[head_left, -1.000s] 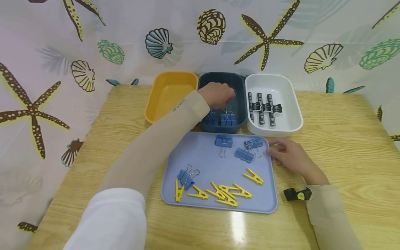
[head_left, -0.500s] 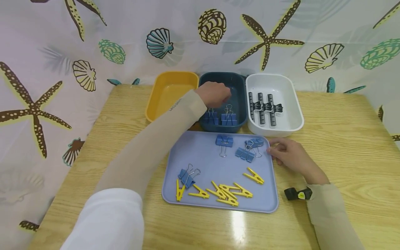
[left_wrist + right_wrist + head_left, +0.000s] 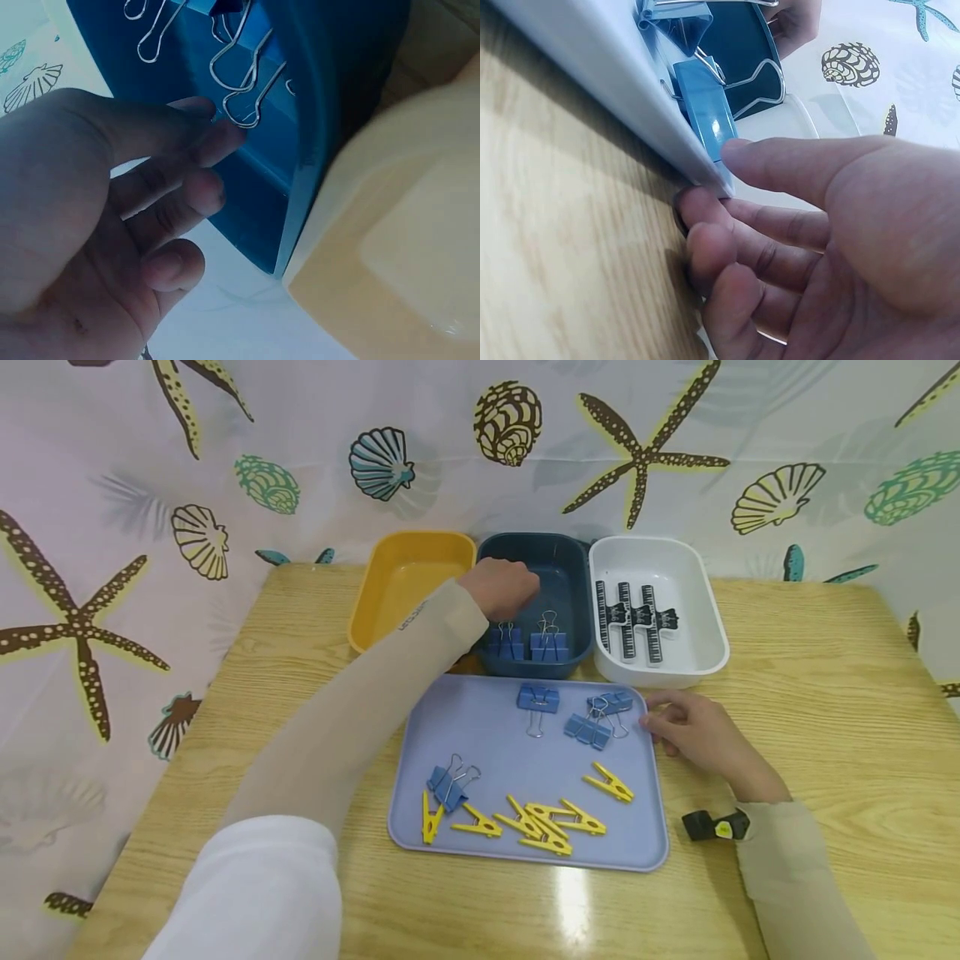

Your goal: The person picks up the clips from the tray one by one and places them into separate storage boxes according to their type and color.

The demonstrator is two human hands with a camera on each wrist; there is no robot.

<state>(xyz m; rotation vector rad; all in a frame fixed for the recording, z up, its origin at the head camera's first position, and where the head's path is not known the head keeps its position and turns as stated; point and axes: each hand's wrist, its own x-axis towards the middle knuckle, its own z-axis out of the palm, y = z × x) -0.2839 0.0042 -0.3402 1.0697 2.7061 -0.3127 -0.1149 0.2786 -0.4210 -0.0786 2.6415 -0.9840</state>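
Note:
My left hand [image 3: 501, 589] is over the dark blue bin [image 3: 534, 670], fingers loosely bent, nothing visibly held. In the left wrist view its thumb and index fingertips lie near the wire handles of a binder clip [image 3: 244, 112]. Blue binder clips [image 3: 549, 647] stand inside this bin, handles up. My right hand [image 3: 693, 731] pinches the right edge of the lavender tray [image 3: 510, 760] near its far corner, thumb above and fingers outside. Close to that thumb lies a blue binder clip [image 3: 709, 112]. Several blue binder clips [image 3: 537, 699] and yellow clothespins [image 3: 547, 835] are scattered on the tray.
Left of the dark blue bin stands a yellow bin [image 3: 363, 593]. The white bin [image 3: 708, 647] on its right contains black piano-patterned clips [image 3: 628, 622]. A shell-patterned cloth [image 3: 457, 502] rises behind the wooden table [image 3: 840, 710].
My left hand has drifted left within the dark blue bin, away from the clips, exposing more of them. My right hand and the things on the tray stay put.

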